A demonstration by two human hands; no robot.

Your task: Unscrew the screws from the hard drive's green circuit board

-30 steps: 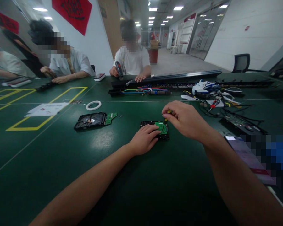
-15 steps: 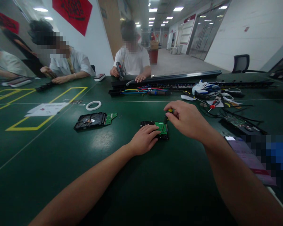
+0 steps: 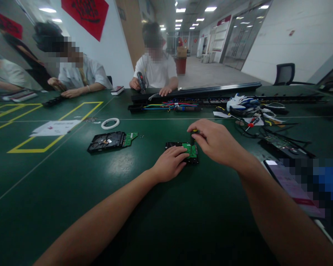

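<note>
A hard drive [image 3: 194, 161] with a green circuit board [image 3: 189, 148] facing up lies on the table in front of me. My left hand [image 3: 170, 163] grips its left part, fingers across the top and thumb by the near edge, covering much of it. In my right hand [image 3: 212, 142] is a screwdriver [image 3: 192, 140] with a dark handle and a yellow band near its end. It stands nearly upright, its thin shaft reaching down to the circuit board. The exact contact of the tip is too small to make out.
Left of my hands lies another hard drive [image 3: 107, 142] beside a loose green circuit board [image 3: 130, 139]. A white ring [image 3: 110, 123] and papers [image 3: 55, 128] lie beyond. Cables, gloves [image 3: 241, 102] and a phone [image 3: 291, 184] are at right. Co-workers sit across the table.
My right hand has shifted slightly left, and the screwdriver now stands more upright over the circuit board. My left hand and the hard drive stay in place.
</note>
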